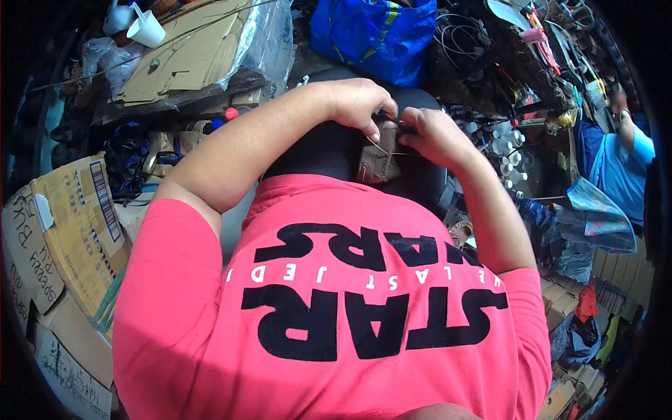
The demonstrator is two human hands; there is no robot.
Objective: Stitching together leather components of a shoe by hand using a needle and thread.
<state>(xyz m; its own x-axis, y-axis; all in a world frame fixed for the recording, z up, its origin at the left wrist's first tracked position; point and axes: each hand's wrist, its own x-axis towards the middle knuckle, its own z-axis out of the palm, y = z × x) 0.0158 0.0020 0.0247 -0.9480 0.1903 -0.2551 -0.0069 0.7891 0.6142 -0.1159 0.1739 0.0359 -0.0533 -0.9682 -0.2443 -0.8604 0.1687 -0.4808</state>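
- Head view: tan leather piece [378, 157] sits on the dark lap, just past the pink shirt [336, 308].
- Left hand [360, 105] pinches its top edge from 11 o'clock; right hand [434, 136] is closed on it from 2 o'clock, with a thin thread between them.
- Blue bag [371, 31] at 12 o'clock, contents hidden.
- White cup [147, 29] at 10 o'clock holds a straw.

shirt [336, 301]: pink-red, short sleeves | print: black block letters (chest) | forearms bare
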